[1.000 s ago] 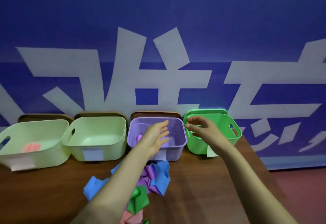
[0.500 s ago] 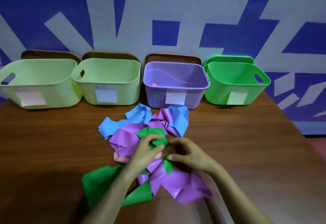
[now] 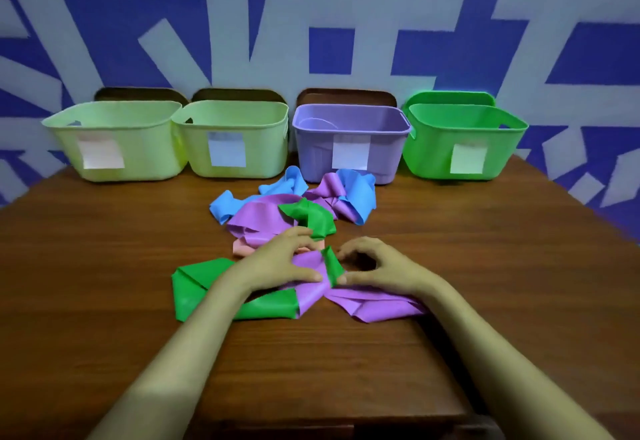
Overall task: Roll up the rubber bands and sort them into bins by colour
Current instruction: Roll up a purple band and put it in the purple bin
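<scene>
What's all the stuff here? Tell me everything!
pale bins: two, pale green, left end of the row
purple bin: one, purple, third in the row
green bin: one, bright green, right end
labels: four, pale, one on each bin's front
brown boards: three, brown, behind the bins
blue bands: about two, blue, back of the pile
purple bands: several, purple, middle and front
green bands: about two, green, middle and front left
pink band: one, pink, under the pile
table: one, brown, under everything
wall: one, blue and white, behind
left hand: one, pinching a green band
right hand: one, pinching a green band too
</scene>
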A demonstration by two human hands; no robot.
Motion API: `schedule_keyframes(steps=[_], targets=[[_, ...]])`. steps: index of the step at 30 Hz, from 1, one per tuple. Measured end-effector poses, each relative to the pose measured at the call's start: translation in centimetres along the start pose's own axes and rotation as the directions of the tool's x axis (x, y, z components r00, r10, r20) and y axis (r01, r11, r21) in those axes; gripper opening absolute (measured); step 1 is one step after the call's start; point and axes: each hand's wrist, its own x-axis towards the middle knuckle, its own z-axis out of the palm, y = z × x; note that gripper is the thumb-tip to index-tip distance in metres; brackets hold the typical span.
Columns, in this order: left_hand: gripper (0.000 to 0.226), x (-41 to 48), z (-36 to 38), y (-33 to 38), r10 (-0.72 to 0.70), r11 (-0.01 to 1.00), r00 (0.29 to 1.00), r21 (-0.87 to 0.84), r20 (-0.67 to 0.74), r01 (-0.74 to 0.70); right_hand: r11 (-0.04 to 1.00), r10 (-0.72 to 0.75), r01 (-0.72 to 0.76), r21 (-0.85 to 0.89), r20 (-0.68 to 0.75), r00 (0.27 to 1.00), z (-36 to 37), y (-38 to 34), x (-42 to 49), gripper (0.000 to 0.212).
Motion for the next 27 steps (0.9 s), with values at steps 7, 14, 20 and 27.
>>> schedule_keyframes(steps=[7, 14, 20, 27], targets=[[0.017, -1.6, 0.9, 2.8, 0.013, 0.997, 0.937, 0.076, -0.350, 0.014, 0.990, 0.137, -0.142, -0.024, -0.147, 0.980, -0.2, -2.8, -1.9, 0.022], [0.012, -3.4, -2.7, 6.6, 0.054, 0.960, 0.912, -0.229, -0.407, -0.159, 0.963, 0.202, -0.104, 0.250, -0.410, 0.889, -3.4, -6.7, -1.4, 0.026], [0.018, -2.4, -7.6, 9.3, -0.042, 0.897, 0.793, -0.373, -0.607, -0.238, 0.993, 0.047, 0.016, 0.120, -0.500, 0.865, -8.3, -10.2, 0.4, 0.019], [0.018, -0.6, -11.8, 11.2, -0.103, 0.621, 0.867, -0.712, -0.488, -0.328, 0.988, 0.021, 0.057, 0.143, -0.490, 0.872, -12.0, -11.7, 2.9, 0.023]])
